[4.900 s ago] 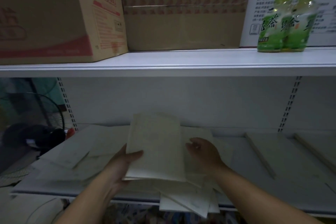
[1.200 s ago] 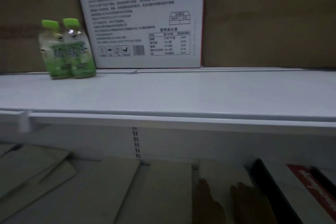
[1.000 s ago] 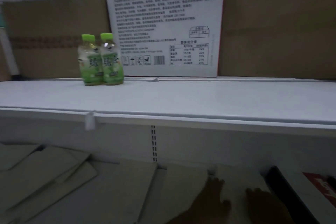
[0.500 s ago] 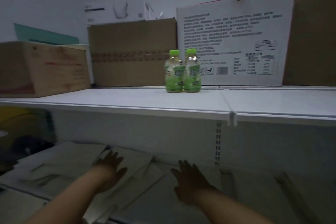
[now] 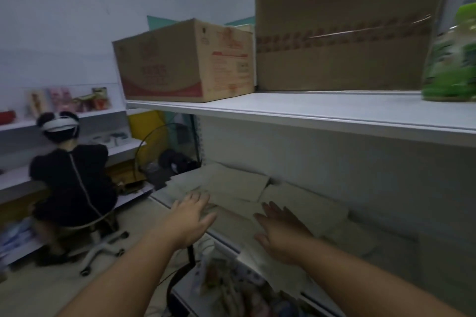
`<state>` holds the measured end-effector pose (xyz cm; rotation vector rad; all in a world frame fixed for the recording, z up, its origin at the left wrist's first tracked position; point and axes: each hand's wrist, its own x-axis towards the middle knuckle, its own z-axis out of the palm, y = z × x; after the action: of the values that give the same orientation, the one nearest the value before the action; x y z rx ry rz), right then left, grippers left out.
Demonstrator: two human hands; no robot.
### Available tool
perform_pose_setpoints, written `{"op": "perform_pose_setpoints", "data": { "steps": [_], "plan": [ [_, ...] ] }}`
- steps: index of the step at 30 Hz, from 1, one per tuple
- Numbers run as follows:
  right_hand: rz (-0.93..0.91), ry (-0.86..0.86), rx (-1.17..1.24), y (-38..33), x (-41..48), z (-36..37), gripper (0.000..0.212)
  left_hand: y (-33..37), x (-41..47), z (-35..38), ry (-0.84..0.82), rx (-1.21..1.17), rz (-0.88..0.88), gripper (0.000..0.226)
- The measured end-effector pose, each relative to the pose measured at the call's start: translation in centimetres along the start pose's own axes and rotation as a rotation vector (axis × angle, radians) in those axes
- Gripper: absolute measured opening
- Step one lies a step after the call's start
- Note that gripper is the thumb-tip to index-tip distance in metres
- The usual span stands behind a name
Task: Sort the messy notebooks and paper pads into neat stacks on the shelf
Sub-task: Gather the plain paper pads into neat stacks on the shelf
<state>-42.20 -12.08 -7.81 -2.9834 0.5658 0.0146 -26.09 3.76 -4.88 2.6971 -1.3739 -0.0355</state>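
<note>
- The left hand (image 5: 189,216) is spread flat with fingers apart, palm down, and has hold of nothing; it hovers over the near left end of the lower shelf (image 5: 391,242), above the loose paper pads (image 5: 231,183).
- The right hand (image 5: 280,226) is likewise flat and spread, gripping nothing, just right of the left hand and over the overlapping notebooks (image 5: 304,203) (whether the palm actually touches a cover is hard to tell in this dim, blurred view).
- The pads and notebooks lie skewed on the lower shelf, edges crossing at odd angles, one piece overhanging the near rim below the right wrist.
- Judged from this, the step in hand is the reach for the messy left pile; no neat stack shows here yet, so this end is not sorted.
- The next move probably calls for pressing both palms in from the sides, squaring the edges, then lifting or sliding the set together; the overhanging piece could slip off if nudged.
- Farther out, the upper shelf (image 5: 309,110) bears a printed cardboard box (image 5: 185,62), a larger plain box (image 5: 342,41) and a green bottle (image 5: 453,59) at far right.
- At far left, a seated person (image 5: 72,177) faces other shelves.
</note>
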Motion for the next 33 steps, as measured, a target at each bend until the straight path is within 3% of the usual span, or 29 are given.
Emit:
{"op": "perform_pose_setpoints", "data": {
  "steps": [6,10,14,20,24,29,33],
  "plan": [
    [-0.066,-0.013,-0.019,-1.2,9.0,0.6,0.057,-5.5,4.3,-1.0,-0.059,-0.002,-0.062,0.065],
    [-0.037,0.066,-0.047,0.2,14.3,0.9,0.055,-7.5,8.1,-2.0,-0.098,0.047,-0.082,0.063],
    [0.086,0.070,-0.041,1.6,18.1,1.6,0.054,-9.1,11.5,-1.6,-0.122,0.074,-0.076,0.063],
    [0.421,0.049,0.030,2.8,20.7,2.3,0.070,-11.1,15.7,0.5,-0.176,0.034,-0.058,0.058],
    [0.492,0.051,-0.038,3.5,21.8,2.4,0.067,-11.4,19.6,1.5,-0.196,-0.056,-0.022,0.054],
    [0.582,0.076,0.139,3.5,22.3,2.7,0.077,-11.3,24.4,3.0,-0.191,-0.154,0.092,0.044],
    [0.619,0.146,0.206,2.7,21.9,3.2,0.062,-11.5,27.7,3.2,-0.130,-0.185,0.205,0.043]
  ]
}}
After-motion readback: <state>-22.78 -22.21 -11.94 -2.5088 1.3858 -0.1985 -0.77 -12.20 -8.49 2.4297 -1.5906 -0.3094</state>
